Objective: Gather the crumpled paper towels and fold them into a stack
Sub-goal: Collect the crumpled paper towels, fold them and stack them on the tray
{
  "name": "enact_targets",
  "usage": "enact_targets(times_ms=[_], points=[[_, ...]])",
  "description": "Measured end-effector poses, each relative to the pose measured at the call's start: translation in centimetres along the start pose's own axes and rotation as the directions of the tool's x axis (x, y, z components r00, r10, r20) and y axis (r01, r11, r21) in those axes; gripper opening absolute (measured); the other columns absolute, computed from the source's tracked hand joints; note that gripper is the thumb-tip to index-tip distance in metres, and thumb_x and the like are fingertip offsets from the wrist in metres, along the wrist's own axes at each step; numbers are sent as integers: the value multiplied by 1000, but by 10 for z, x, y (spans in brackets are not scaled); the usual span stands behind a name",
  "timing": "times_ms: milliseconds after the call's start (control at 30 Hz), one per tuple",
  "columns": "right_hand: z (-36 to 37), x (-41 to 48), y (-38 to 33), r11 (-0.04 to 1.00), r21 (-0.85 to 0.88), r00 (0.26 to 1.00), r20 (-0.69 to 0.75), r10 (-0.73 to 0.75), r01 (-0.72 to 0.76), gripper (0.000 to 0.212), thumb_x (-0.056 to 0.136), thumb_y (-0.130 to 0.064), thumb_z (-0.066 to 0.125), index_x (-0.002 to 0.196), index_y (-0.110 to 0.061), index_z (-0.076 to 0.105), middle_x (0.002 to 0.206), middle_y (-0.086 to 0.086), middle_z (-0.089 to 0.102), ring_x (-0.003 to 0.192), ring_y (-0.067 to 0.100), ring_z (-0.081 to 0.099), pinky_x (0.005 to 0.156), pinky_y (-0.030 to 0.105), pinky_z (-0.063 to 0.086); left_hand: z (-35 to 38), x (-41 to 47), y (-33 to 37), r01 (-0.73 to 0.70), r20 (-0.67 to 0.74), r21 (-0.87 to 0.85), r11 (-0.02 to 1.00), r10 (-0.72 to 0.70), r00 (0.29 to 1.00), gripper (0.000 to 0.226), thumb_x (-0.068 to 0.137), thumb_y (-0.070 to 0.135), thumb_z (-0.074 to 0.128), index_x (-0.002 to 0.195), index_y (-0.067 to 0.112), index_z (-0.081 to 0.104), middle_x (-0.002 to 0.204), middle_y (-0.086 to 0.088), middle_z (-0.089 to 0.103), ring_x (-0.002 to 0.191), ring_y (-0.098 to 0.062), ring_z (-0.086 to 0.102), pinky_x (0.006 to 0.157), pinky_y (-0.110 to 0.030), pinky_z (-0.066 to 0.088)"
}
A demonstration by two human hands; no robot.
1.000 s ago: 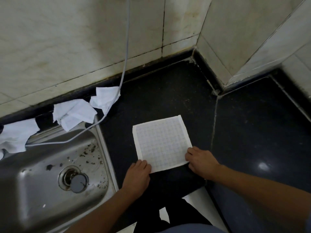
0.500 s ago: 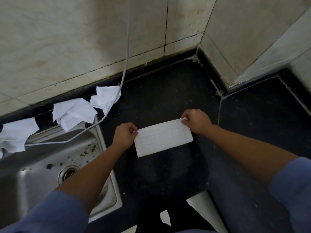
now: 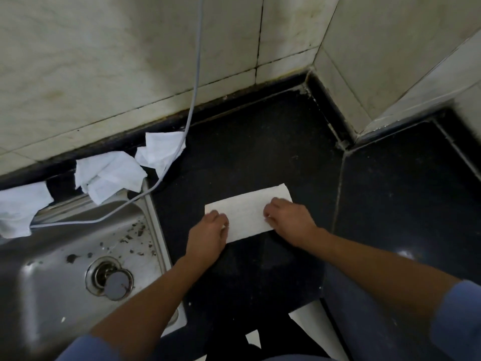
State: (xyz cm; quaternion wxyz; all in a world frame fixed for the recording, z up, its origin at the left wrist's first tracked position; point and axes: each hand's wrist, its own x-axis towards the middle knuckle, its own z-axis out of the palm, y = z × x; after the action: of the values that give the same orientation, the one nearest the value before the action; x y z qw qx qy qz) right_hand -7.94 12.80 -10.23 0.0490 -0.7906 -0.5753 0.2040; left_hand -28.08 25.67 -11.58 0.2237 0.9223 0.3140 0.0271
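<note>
Paper towel [image 3: 247, 212], folded in half since a second ago, flat on dark surface [image 3: 260, 152]. Left hand [image 3: 208, 230], right hand [image 3: 289, 220] bent-fingered on its ends; pinching or pressing, cannot tell. Farther back, crumpled towels [image 3: 109, 175] yet to fold.

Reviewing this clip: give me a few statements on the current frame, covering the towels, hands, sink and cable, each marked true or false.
1. Three crumpled white paper towels lie along the back edge of the stainless steel sink. True.
2. The left hand and right hand both touch the folded white paper towel. True.
3. The folded towel lies inside the sink. False: it lies on the black countertop.
4. The grey cable lies coiled on the countertop. False: it hangs down the tiled wall and runs into the sink.
</note>
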Motion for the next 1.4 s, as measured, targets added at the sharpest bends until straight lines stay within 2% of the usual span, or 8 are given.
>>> enact_targets(times_ms=[267,367,433,700,867,1000,1233,1400], points=[[22,-46,46,976,118,969,-144,201,-185,4,87,-17,67,88,-15,70,89,1,63,83,22,63,64,33,52,11,-41,-29,-50,51,170,984,42,998,24,88,28,43,77,12,58,80,-3,51,65,-21,53,37,-32,42],[13,-44,44,968,107,969,-76,235,-227,11,91,-24,62,94,-16,69,96,-1,61,91,19,60,71,30,48,8,-36,-30,-90,37,239,967,83,996,11,82,22,66,87,12,65,100,-7,58,85,-26,56,55,-35,50],[5,-34,41,948,137,954,-47,295,-286,18,91,-32,60,101,-18,66,101,-1,58,95,18,57,75,31,48,5,-32,-33,-104,83,292,951,83,993,33,75,24,76,105,13,68,123,-12,58,108,-31,53,76,-41,52],[-12,24,21,722,217,752,121,648,-657,40,82,-36,71,113,-13,60,110,10,65,100,30,62,81,39,52,-1,-25,-38,-102,189,348,932,37,981,53,68,36,82,115,15,68,132,-9,58,118,-33,56,86,-45,51],[-25,31,16,593,404,702,209,681,-696,24,79,-22,73,95,-4,70,93,11,68,88,27,64,75,35,53,-7,-25,-34,-92,202,309,946,30,979,52,89,36,60,136,15,49,151,-8,35,138,-32,31,106,-47,33],[-41,34,-23,384,677,710,297,638,-628,17,77,-13,75,82,1,67,78,7,62,72,20,60,60,29,50,-18,-36,-42,-11,167,272,962,-35,985,50,76,30,76,121,13,63,136,-12,53,126,-34,48,95,-47,45],[-3,65,-121,642,552,844,285,454,-532,17,74,-15,74,65,-19,60,77,4,66,78,22,68,75,42,59,-37,-78,-84,100,103,232,968,-126,987,39,66,19,83,102,12,69,114,-11,64,104,-32,61,79,-42,53],[27,75,-142,735,389,832,263,489,-555,24,78,-27,70,95,-9,68,94,8,70,94,25,65,71,26,45,-44,-93,-97,107,69,201,974,-123,990,29,70,14,78,97,12,68,104,-8,64,95,-30,61,77,-39,51]])
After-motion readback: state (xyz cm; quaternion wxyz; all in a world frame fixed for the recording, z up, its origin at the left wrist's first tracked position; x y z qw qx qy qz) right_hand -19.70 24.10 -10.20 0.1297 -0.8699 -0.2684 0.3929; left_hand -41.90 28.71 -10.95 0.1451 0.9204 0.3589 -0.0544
